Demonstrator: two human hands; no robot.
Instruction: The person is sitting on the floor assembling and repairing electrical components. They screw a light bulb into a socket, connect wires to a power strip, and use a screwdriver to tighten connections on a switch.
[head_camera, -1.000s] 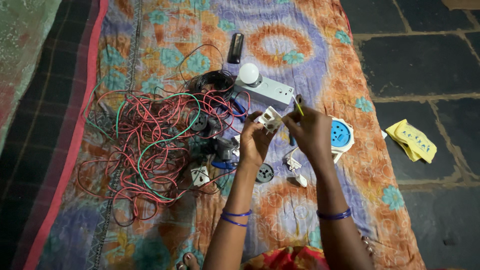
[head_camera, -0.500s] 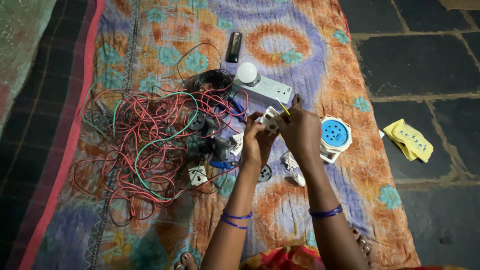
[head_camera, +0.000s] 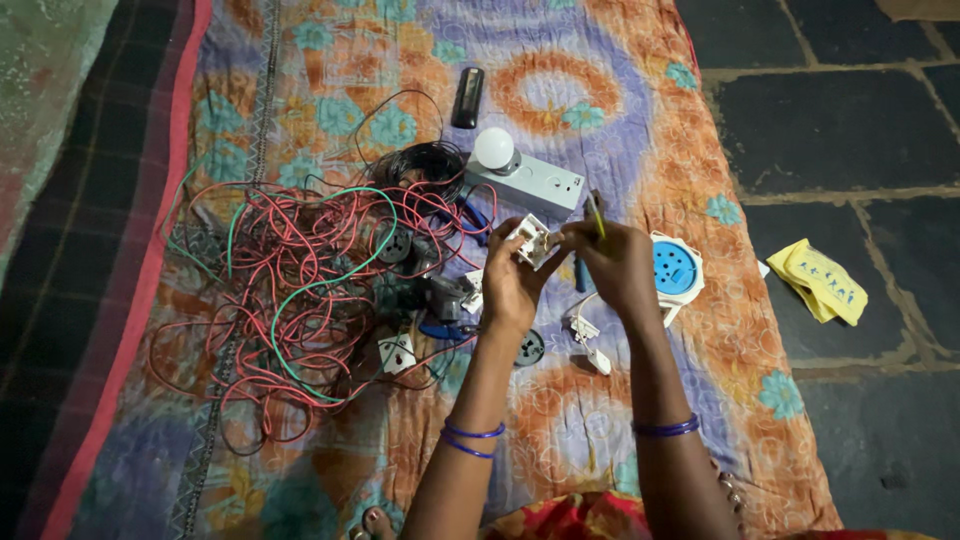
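Small white switch part (head_camera: 531, 240): squarish plastic piece, pale face with darker recesses, detail too small to read. Held up above the patterned cloth (head_camera: 620, 90), between both hands, roughly mid-frame.

Left hand (head_camera: 508, 285): fingers clamped on the part from below and the left side, thumb against its edge. Right hand (head_camera: 617, 265): fingers closed around a thin yellow-handled screwdriver (head_camera: 596, 215), shaft angled toward the part; whether the tip touches it cannot be told. Blue bangles on both wrists.

Just beside the right hand, on the cloth: round white-and-blue socket plate (head_camera: 675, 268). Below the hands: small white plug piece (head_camera: 588, 340) and a dark round fitting (head_camera: 529, 347). Beyond the hands: grey box with a white bulb (head_camera: 494, 148) mounted on it, then a black oblong object (head_camera: 467, 97). To the left: large tangle of red, green and black wire (head_camera: 290, 290), with a white switch plate (head_camera: 398, 352) at its lower edge. On the dark stone floor at right, well apart: folded yellow cloth (head_camera: 824, 281).
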